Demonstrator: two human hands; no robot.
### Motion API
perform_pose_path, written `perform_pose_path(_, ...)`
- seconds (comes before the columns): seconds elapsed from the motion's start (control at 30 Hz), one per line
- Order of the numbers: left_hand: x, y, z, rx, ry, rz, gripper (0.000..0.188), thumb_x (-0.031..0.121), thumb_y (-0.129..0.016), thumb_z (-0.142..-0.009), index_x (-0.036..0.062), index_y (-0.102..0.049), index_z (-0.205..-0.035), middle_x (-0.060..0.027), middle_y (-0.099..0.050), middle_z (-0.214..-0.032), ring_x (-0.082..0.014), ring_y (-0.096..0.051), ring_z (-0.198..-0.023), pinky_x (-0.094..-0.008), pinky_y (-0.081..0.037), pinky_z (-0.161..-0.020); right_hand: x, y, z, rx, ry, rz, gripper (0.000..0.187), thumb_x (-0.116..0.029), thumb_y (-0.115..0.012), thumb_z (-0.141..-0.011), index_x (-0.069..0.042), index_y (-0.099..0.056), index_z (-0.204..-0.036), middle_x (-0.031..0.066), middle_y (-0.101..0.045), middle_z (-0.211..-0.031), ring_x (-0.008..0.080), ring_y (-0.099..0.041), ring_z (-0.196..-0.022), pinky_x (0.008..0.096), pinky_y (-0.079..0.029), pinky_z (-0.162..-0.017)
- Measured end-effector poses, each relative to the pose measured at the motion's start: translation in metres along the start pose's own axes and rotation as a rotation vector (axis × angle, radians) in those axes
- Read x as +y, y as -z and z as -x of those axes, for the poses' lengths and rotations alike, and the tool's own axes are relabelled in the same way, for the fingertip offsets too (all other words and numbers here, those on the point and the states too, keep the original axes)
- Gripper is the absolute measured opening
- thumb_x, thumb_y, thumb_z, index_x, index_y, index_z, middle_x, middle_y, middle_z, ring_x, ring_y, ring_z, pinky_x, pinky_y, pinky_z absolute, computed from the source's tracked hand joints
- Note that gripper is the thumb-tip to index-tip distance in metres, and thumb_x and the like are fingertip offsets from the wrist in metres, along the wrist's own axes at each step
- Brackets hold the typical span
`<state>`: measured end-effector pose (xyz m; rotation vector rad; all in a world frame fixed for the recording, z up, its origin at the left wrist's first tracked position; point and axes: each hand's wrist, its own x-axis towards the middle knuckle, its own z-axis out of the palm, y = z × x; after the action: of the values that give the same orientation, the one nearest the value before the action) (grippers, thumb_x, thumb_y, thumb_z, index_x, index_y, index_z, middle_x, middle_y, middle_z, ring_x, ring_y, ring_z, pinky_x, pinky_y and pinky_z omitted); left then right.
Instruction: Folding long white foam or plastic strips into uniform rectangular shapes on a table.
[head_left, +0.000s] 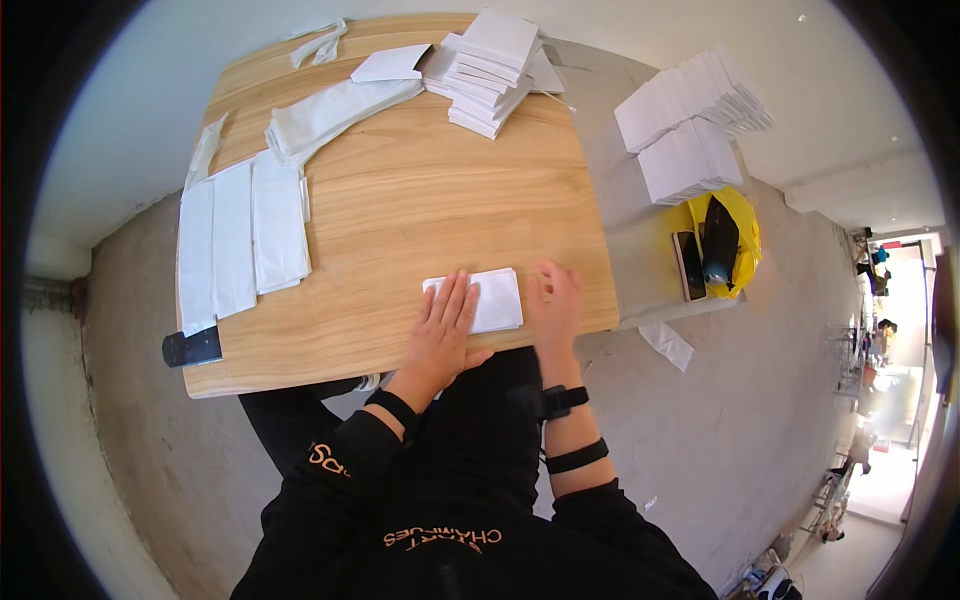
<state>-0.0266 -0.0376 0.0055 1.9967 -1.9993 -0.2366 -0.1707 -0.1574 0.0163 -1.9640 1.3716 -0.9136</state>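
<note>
Left hand [437,337]: fingers slightly spread, flat on white folded paper [498,302] near the front edge of the wooden table [450,200]. Right hand [557,308] just beside it, fingers curled (blurry, can't tell if pinching); white stack [492,72] at far edge.

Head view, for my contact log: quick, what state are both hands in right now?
Left hand: open, fingers resting on the white packet.
Right hand: fingers curled, blurred; whether it grips anything cannot be told.

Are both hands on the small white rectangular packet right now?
No, only the left hand lies flat on the small white rectangular packet, while the right hand is apart from it, on its right.
</note>
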Motion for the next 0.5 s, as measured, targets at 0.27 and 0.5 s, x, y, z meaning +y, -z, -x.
perform_pose_path(0.27,0.003,0.006,-0.006,-0.141,0.014,-0.106,0.107,0.055,-0.069,-0.068,-0.0045,-0.025,-0.144,-0.0188,-0.020,-0.154,-0.0321,-0.015,-0.144,-0.0460,-0.014,-0.116,-0.030,-0.070,0.008,-0.042,0.181,0.258,0.043,-0.019,-0.056,-0.088,0.001,-0.050,-0.126,0.0215,-0.045,-0.127,0.0380,-0.038,-0.125,0.0468,-0.032,-0.104)
perform_pose_path(0.5,0.001,0.012,-0.006,-0.149,0.010,-0.133,0.116,0.049,-0.077,-0.058,-0.0082,-0.024,-0.143,-0.0206,-0.020,-0.153,-0.0338,-0.015,-0.144,-0.0448,-0.014,-0.116,-0.022,-0.077,0.009,-0.046,0.086,0.343,0.049,-0.023,-0.047,-0.093,0.004,-0.041,-0.134,0.0203,-0.038,-0.137,0.0365,-0.026,-0.136,0.0492,-0.019,-0.113)
